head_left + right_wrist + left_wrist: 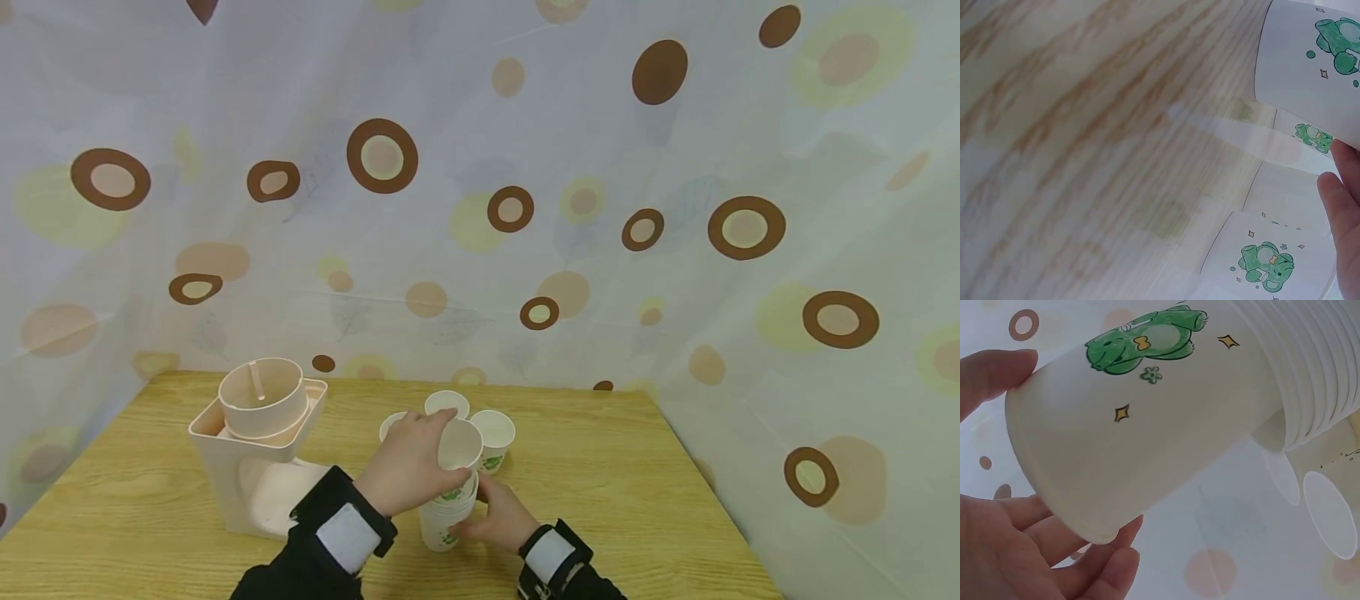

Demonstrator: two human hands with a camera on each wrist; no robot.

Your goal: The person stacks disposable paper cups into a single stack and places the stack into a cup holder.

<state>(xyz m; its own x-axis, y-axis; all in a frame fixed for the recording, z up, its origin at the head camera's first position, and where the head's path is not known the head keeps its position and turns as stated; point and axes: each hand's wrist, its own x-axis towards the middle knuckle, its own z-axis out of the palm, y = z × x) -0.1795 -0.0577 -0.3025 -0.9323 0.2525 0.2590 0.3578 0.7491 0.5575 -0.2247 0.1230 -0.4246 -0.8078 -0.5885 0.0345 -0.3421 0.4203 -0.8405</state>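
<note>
My left hand (pixel 411 468) grips the top white paper cup (pixel 461 446) by its rim, thumb on one side and fingers on the other. In the left wrist view this cup (pixel 1147 431), printed with a green bear, is partly drawn out of the stack of rims (pixel 1316 369) below it. My right hand (pixel 504 518) holds the stack of paper cups (pixel 437 527) low on its side, fingers and thumb around it. Just beyond stand single paper cups: a right one (pixel 495 430), a back one (pixel 447 402) and a left one (pixel 389 423), the last partly hidden by my left hand.
On the left of the wooden table (pixel 615 492) stands a pale pink plastic container (pixel 225 475) with a round cup-like vessel (pixel 262 408) in its top. A patterned curtain (pixel 450 250) hangs behind the table and along its sides.
</note>
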